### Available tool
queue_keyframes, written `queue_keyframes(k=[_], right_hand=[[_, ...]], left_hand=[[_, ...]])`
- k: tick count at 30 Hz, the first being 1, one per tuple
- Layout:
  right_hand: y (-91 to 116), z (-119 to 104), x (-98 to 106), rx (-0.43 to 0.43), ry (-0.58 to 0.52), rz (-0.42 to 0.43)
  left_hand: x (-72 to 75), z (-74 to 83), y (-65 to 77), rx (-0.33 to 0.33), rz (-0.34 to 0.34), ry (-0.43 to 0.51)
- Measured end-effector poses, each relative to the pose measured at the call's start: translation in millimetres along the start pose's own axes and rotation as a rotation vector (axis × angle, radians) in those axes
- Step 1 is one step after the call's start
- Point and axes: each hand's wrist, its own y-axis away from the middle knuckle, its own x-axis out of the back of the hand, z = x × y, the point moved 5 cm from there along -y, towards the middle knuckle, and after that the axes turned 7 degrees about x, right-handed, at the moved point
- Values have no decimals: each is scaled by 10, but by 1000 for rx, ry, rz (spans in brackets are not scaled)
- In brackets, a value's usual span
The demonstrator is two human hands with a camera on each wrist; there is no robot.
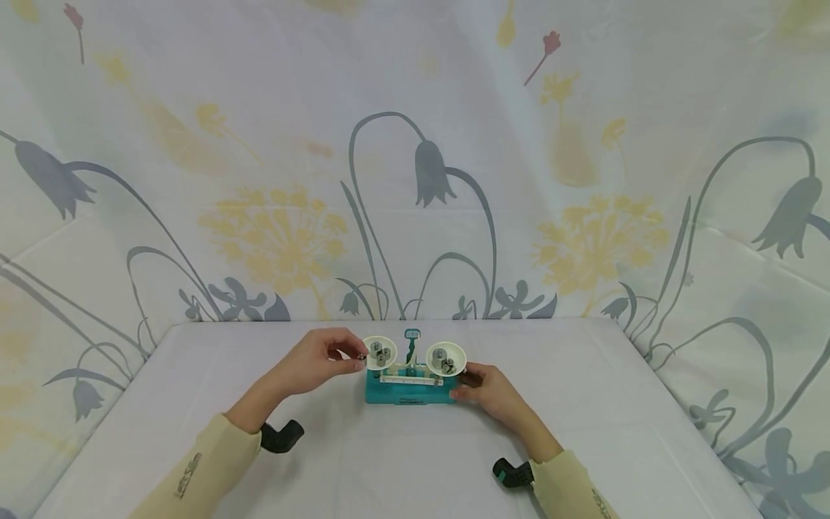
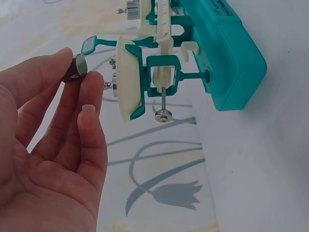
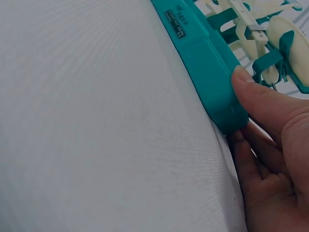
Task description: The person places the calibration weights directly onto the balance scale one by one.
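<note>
A small teal balance scale (image 1: 402, 394) stands on the white-covered table, with a cream left pan (image 1: 390, 342) and a cream right pan (image 1: 460, 354). Several metal weights (image 1: 382, 354) sit in the left pan, and more metal weights (image 1: 439, 356) in the right one. Beside the left pan's outer edge, my left hand (image 1: 319, 362) pinches a small cylindrical metal weight (image 2: 77, 68) between thumb and fingers, apart from the pan. My right hand (image 1: 491, 393) holds the right end of the teal base (image 3: 217, 87), its thumb on the upper side. The finger undersides are partly hidden.
White cloth covers the table (image 1: 402, 461). Behind it hangs a flower-printed curtain (image 1: 389, 252). A graduated beam (image 1: 410, 380) runs across the scale's front, and a teal pointer frame (image 1: 411, 334) rises between the pans. Black wrist mounts (image 1: 282, 437) project from both sleeves.
</note>
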Motion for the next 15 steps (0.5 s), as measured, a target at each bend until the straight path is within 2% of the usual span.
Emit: queue_keyframes(k=[15], right_hand=[[3, -10, -9, 16, -12, -12]], left_hand=[[-38, 2, -146, -20, 8, -20]])
